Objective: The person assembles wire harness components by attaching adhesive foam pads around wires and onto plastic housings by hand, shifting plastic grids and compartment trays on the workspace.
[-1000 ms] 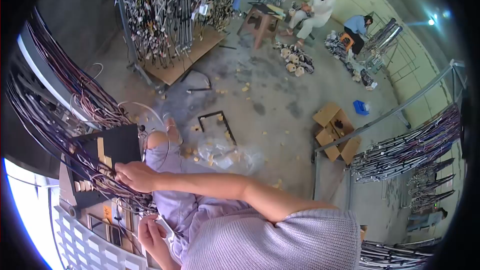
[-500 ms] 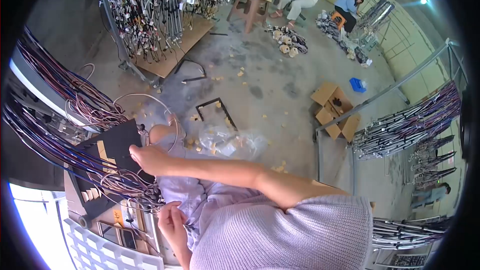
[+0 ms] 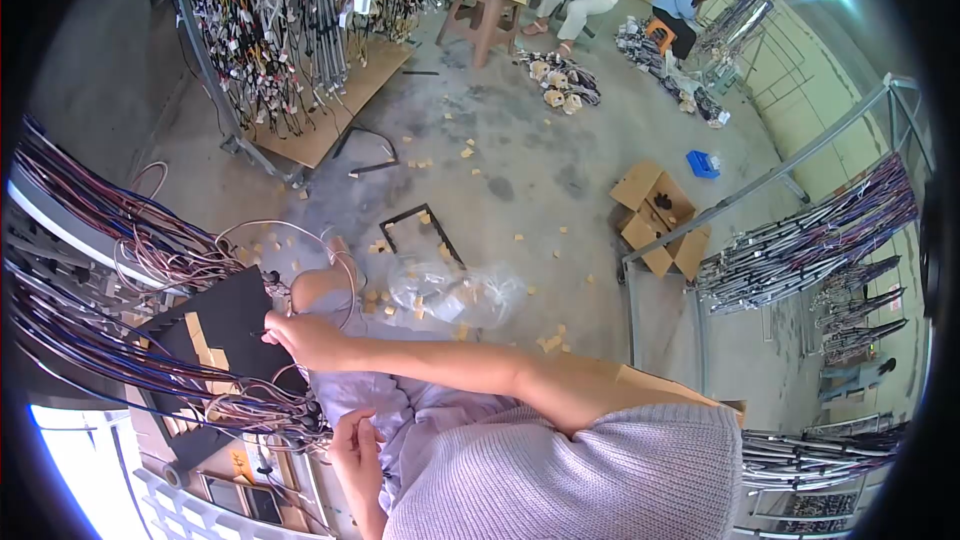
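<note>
My right hand (image 3: 300,337) reaches across to the black board (image 3: 235,305). Its fingertips are pinched together at the board's near edge, and what they hold is too small to make out. Strips of tan tape or card (image 3: 203,340) lie on the board. My left hand (image 3: 357,452) is lower, in front of my lap, beside the cable ends. Its fingers are curled in, and anything between them is hidden. A thick bundle of dark blue and brown cables (image 3: 120,345) runs over the board, its ends (image 3: 300,415) gathered near my left hand.
Another cable bundle (image 3: 110,205) hangs at the left. Below sit a tape roll (image 3: 175,475) and a phone (image 3: 262,505). An open cardboard box (image 3: 655,215), blue bin (image 3: 703,164), clear plastic (image 3: 465,292) and tan scraps lie on the floor. Racks hold hanging cables (image 3: 810,235). Two people sit far off.
The view has shifted slightly, so the surroundings sit a little further left. My right hand stays pinched at the board's edge. My left hand has moved slightly, with its fingers drawn in.
</note>
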The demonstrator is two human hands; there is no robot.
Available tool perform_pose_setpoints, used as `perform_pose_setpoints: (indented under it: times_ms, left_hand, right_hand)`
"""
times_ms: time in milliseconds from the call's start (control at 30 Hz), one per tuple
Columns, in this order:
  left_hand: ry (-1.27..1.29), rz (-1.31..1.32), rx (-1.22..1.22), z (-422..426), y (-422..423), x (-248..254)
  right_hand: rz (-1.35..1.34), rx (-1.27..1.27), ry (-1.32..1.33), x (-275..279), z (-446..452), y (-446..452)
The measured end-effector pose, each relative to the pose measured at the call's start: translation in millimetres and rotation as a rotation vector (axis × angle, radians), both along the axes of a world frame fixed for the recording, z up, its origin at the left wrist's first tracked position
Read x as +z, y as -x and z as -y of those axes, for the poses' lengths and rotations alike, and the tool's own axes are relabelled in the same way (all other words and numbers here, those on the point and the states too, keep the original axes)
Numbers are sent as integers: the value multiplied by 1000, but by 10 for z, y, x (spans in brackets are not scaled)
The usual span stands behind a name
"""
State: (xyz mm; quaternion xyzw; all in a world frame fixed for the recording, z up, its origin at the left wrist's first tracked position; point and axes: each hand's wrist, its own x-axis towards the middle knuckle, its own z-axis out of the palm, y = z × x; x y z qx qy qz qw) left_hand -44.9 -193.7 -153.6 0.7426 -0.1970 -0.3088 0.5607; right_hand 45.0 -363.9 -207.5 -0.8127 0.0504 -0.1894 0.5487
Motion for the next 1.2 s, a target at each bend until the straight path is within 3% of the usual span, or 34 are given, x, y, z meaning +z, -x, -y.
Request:
perform_pose_setpoints:
  times_ms: [133,233,267,400,567,867,900,1000,1067,1100,1133,1167,1200]
  left_hand:
    - [-54,37,-75,44,-48,-94]
    - [22,104,-26,243,-58,-52]
    - [12,377,-123,403,-93,142]
    - [255,1209,-46,1363,-124,1015]
    - [454,1558,49,2096,127,1672]
    - [626,1587,110,2240,427,1752]
    - [649,1576,102,2182,428,1847]
    - [598,1570,-15,2032,330,1642]
    - [311,1528,-354,1705,129,1332]
    - [354,1292,-377,1561,84,1066]
    - [362,1259,-314,1387,13,941]
    - [365,1187,-218,1162,-29,754]
    - [386,1119,-133,918,-54,558]
  right_hand:
    - [289,-149,-157,10,188,114]
    - [81,-258,-262,194,471,364]
    - [79,-271,-301,157,483,395]
    - [73,-300,-394,-69,458,470]
    - [-17,-314,-295,-176,297,556]
    - [-28,-282,-6,-474,320,535]
    - [-228,-215,-262,-287,203,549]
    - [29,-261,-104,-496,323,581]
    - [200,-192,-47,-736,323,414]
    - [285,-164,-37,-846,316,353]
    - [262,-127,-88,-857,499,376]
    - [5,19,-562,-658,567,399]
    - [25,24,-558,-400,508,363]
